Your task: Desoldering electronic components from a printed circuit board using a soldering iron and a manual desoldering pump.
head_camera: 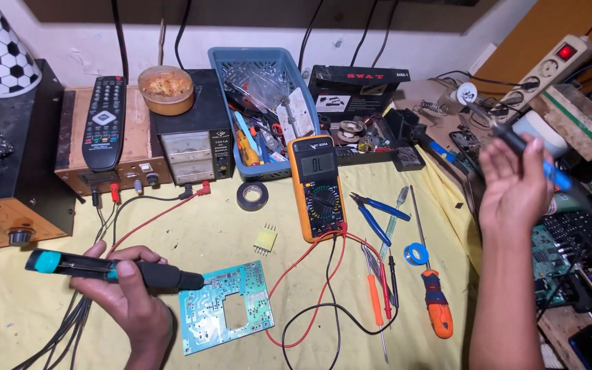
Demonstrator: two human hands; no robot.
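Yellow cloth [227,236] covers my bench, with a multimeter [317,186], pliers [377,212] and screwdrivers [437,301] strewn across it. My left hand [128,294] grips a soldering iron [114,269], its tip touching the green circuit board [226,315] lying flat just beside it. My right hand [515,185] is raised well apart, fingers closed around a blue-handled tool [539,161].

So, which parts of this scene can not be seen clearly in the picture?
Head view, the only one:
- Soldering iron tip: too small to tell whether it touches the circuit board.
- Left hand: wrist cut off by the bottom edge.
- Tool in the right hand: blurred, and the palm hides most of it.
- Blue basket contents: crowded, overlapping.
- Dark equipment at right: dim, cut by the edge.
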